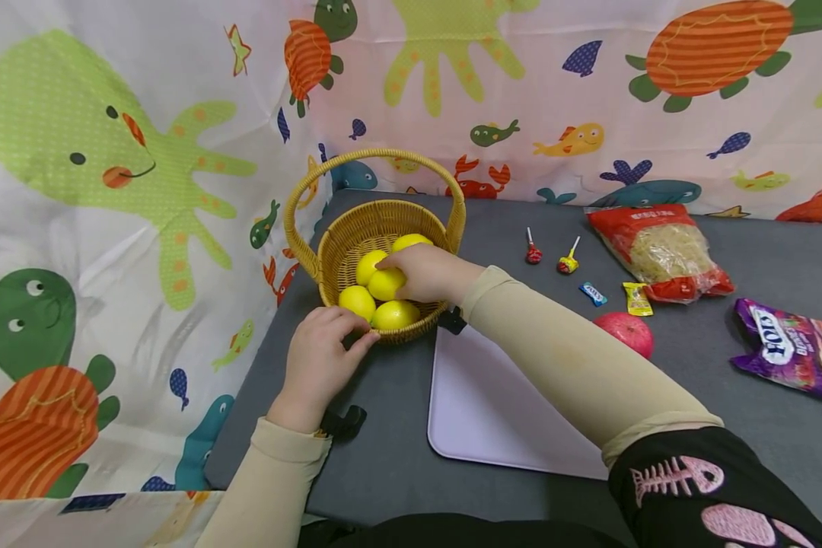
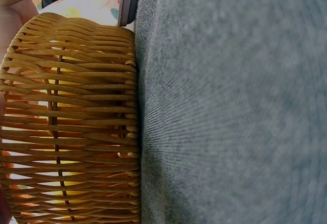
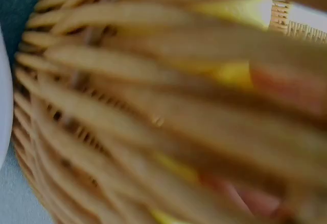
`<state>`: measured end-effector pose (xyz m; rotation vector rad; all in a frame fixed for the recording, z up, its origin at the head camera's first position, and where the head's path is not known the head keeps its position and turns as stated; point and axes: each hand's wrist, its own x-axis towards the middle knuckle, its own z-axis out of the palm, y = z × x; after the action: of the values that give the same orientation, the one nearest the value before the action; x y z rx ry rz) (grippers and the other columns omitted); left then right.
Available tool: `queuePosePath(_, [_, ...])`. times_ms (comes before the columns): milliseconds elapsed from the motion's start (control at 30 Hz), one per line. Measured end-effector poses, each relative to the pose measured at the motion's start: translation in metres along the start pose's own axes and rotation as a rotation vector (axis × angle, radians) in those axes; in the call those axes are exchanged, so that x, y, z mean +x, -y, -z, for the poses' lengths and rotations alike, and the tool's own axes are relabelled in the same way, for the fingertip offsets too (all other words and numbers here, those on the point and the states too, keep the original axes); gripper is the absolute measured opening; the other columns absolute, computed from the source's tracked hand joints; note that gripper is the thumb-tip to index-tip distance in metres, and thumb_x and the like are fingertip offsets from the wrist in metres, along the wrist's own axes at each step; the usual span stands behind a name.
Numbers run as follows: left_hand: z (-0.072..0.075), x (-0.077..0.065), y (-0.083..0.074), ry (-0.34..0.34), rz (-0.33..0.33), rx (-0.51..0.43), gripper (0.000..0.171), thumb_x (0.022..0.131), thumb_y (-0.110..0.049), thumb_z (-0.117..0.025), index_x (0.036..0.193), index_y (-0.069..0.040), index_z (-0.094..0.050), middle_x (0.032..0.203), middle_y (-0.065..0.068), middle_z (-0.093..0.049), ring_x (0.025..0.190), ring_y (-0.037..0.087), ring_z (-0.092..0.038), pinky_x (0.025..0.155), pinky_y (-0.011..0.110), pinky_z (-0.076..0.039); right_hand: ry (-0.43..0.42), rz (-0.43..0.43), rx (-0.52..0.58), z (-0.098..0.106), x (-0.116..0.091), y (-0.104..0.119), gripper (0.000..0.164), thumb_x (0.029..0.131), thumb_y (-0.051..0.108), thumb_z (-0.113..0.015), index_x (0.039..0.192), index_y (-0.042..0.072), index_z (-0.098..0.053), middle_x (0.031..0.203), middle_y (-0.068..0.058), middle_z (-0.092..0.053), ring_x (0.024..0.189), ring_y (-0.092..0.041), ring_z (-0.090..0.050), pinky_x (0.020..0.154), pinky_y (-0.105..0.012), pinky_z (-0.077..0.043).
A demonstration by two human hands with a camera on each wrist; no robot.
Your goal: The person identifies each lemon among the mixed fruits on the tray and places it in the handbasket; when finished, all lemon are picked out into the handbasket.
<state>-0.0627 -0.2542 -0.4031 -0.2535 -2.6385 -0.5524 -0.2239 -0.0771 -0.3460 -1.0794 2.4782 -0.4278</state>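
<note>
A wicker basket [image 1: 336,228] with a tall arched handle stands at the left of the grey table, holding several yellow lemons [image 1: 395,314]. My right hand [image 1: 428,274] reaches into it from the right, its fingers and thumb around one lemon [image 1: 387,285]; part of that lemon is hidden by the hand. At the basket's near left rim, my left hand [image 1: 322,354] grips the edge between thumb and fingers. Up close in the left wrist view is the woven basket side [image 2: 76,127], yellow showing through its gaps. In the right wrist view the weave [image 3: 117,96] largely covers the right fingers.
A pale lilac board [image 1: 493,411] lies right of the basket, under the right forearm. Farther right are two lollipops [image 1: 533,253], small wrapped candies [image 1: 637,298], a red round fruit [image 1: 626,333], a red noodle-like bag [image 1: 657,247] and a purple snack bag [image 1: 794,350]. A printed curtain [image 1: 199,76] borders the table.
</note>
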Motion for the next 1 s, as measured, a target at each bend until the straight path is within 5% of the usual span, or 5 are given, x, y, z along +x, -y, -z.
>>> queuePosePath(300, [-0.001,0.004,0.002,0.009,0.006,0.005,0.021,0.084,-0.038,-0.084,0.091,-0.019,-0.076,0.094,-0.004,-0.072,0.094,0.021,-0.061,0.09,0.04,-0.05,0.122,0.0,-0.032,0.003,-0.003,0.003,0.063,0.101,0.034,-0.062,0.158,0.025,-0.036,0.154,-0.003,-0.049,0.128,-0.02,-0.05,0.117,-0.045,-0.034])
queuePosePath(500, [-0.004,0.005,0.003,-0.001,-0.009,-0.011,0.02,0.084,-0.036,-0.084,0.091,-0.019,-0.076,0.094,-0.004,-0.072,0.094,0.02,-0.062,0.09,0.041,-0.051,0.225,-0.016,-0.063,-0.002,-0.002,0.001,0.07,0.104,0.043,-0.053,0.163,0.02,-0.022,0.168,-0.004,-0.022,0.15,-0.026,-0.032,0.124,-0.045,-0.023])
queuePosePath(800, [-0.004,0.007,0.001,0.011,-0.014,-0.01,0.021,0.085,-0.038,-0.083,0.092,-0.019,-0.077,0.095,-0.004,-0.072,0.095,0.021,-0.061,0.09,0.04,-0.051,0.073,0.01,0.222,0.012,-0.017,-0.018,0.069,0.096,0.038,-0.07,0.157,0.027,-0.04,0.155,-0.003,-0.047,0.14,-0.022,-0.045,0.117,-0.049,-0.034])
queuePosePath(1000, [-0.002,0.005,0.006,0.013,-0.007,0.003,0.019,0.084,-0.035,-0.084,0.092,-0.019,-0.076,0.094,-0.004,-0.072,0.094,0.021,-0.061,0.09,0.041,-0.05,0.014,0.027,0.358,0.026,-0.06,-0.02,0.067,0.092,0.039,-0.074,0.152,0.039,-0.045,0.15,-0.002,-0.053,0.135,-0.028,-0.051,0.108,-0.05,-0.044])
